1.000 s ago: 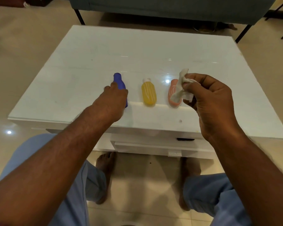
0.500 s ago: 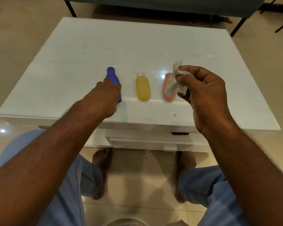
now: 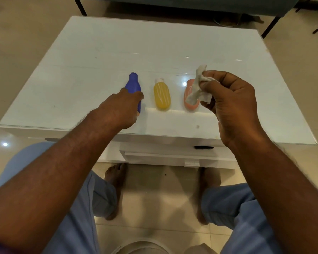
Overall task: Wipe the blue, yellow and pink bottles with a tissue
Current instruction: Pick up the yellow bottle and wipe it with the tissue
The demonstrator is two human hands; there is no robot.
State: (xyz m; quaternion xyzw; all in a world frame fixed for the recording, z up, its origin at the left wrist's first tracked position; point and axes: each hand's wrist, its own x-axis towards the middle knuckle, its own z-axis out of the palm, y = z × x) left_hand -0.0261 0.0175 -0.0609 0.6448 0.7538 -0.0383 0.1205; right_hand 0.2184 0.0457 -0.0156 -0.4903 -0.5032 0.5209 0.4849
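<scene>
Beige floor tiles surround the low white tabletop (image 3: 99, 52) in front of you, with a dark sofa frame (image 3: 191, 4) beyond its far edge and a drawer (image 3: 173, 158) under its near edge. Three small bottles lie flat in a row near the front of the tabletop, caps pointing away from you: the blue bottle (image 3: 133, 83) on the left, the yellow bottle (image 3: 162, 95) in the middle, the pink bottle (image 3: 189, 105) on the right, each apart from its neighbour. Your left hand (image 3: 119, 109) covers the lower half of the blue bottle, its fingers curled down over the body; whether they already clasp it you cannot tell from this angle. Your right hand (image 3: 233, 101) is raised above the tabletop, just to the right of the pink bottle, and its fingers and thumb pinch a crumpled white tissue (image 3: 196, 90) that hangs in front of that bottle. Your knees in light blue trousers (image 3: 237, 208) and your bare feet (image 3: 116, 178) show below the table.
</scene>
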